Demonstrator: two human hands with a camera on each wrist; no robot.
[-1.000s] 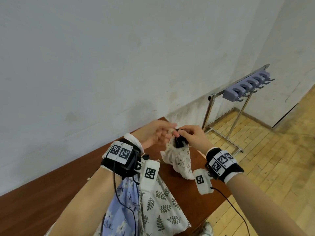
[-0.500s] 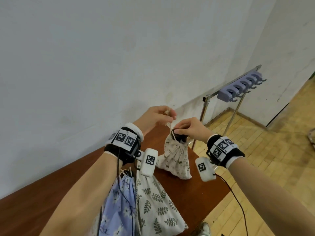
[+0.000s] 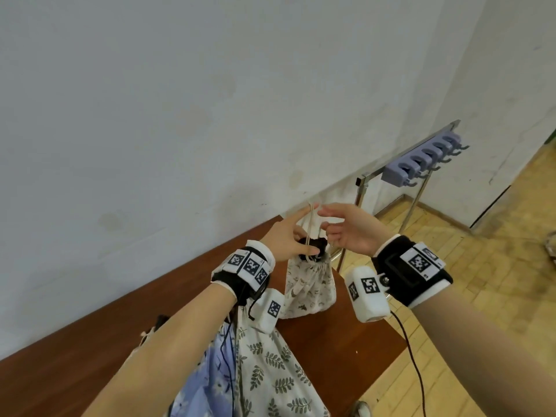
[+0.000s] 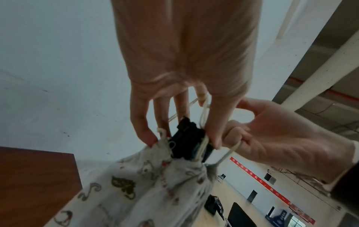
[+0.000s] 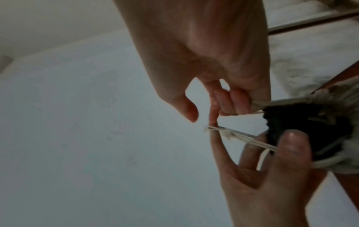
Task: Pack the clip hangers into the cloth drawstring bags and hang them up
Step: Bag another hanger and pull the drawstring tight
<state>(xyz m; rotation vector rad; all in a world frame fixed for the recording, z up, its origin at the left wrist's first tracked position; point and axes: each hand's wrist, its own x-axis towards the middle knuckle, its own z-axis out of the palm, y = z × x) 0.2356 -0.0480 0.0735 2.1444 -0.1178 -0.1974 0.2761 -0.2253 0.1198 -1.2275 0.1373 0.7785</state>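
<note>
A small printed cloth bag [image 3: 310, 287] hangs in the air over the table's far end, between my hands. Black clip hangers [image 3: 313, 245] stick out of its gathered mouth, also seen in the left wrist view [image 4: 190, 138]. My left hand [image 3: 285, 236] is spread with straight fingers. A loop of the drawstring [image 3: 311, 210] lies over its index fingertip, and its thumb [image 4: 215, 138] presses the cords against the hangers. My right hand [image 3: 346, 233] has its lower fingers [image 5: 239, 104] curled round the other drawstring end at the mouth's right side.
A metal stand carries a purple hook rail [image 3: 421, 164] on the right, past the table end. A blue floral bag [image 3: 210, 371] and a leaf-print bag [image 3: 270, 371] lie under my left forearm on the brown table [image 3: 75, 371]. The white wall is close behind.
The small bag has risen off the table and now hangs by its cords. My left fingers have straightened under the cord loop. My right hand has moved from the mouth to the right-hand cord.
</note>
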